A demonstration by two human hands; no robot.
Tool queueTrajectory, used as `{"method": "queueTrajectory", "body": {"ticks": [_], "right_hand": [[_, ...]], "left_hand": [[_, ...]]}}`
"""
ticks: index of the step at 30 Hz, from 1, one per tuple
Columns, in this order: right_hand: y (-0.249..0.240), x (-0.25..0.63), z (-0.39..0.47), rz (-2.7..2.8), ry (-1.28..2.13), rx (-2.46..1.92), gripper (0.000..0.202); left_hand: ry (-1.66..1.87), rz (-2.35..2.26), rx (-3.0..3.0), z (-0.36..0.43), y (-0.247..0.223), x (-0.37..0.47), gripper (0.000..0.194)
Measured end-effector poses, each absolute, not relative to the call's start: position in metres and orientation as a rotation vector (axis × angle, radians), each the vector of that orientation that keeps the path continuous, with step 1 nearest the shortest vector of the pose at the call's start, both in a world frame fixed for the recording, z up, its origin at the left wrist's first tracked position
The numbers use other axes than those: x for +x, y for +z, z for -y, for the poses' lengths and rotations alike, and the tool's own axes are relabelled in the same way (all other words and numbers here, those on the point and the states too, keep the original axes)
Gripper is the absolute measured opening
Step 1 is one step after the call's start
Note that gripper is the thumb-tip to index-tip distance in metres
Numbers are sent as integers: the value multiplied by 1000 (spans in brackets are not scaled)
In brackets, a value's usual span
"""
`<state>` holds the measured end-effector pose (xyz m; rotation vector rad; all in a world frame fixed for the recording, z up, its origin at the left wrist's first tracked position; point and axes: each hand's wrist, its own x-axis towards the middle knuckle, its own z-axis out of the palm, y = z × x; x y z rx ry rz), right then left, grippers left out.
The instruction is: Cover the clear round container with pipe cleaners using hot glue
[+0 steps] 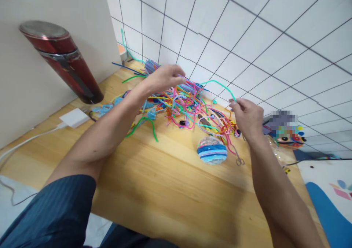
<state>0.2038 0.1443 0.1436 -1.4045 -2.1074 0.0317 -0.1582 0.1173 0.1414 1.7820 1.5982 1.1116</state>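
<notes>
A tangled heap of coloured pipe cleaners [183, 103] lies on the wooden table [165, 182] against the tiled wall. My left hand [165, 78] reaches over the heap, its fingers pinched among the strands at the top. My right hand [246, 117] hovers to the right of the heap and pinches one end of a teal pipe cleaner [220, 84], which arches back to the pile. In front of the heap sits a ball wrapped in blue, purple and white pipe cleaners [212, 150].
A red metal cylinder [62, 59] leans at the left wall. A white charger with cable [74, 117] lies beside it. Small scissors [238, 159] rest right of the ball. A colourful craft figure [287, 133] stands at the right. A blue and white surface [327, 196] adjoins the table.
</notes>
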Motion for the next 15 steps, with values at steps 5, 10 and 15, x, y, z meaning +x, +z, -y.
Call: {"method": "queueTrajectory", "body": {"ticks": [5, 10, 15], "right_hand": [[110, 242, -127, 2301, -142, -1503, 32], [88, 257, -99, 2274, -13, -1378, 34], [81, 266, -86, 2128, 72, -1448, 30]], "left_hand": [[240, -1879, 2137, -127, 109, -150, 36], [401, -2082, 2080, -136, 99, -160, 19], [687, -2286, 1858, -141, 103, -191, 16]]}}
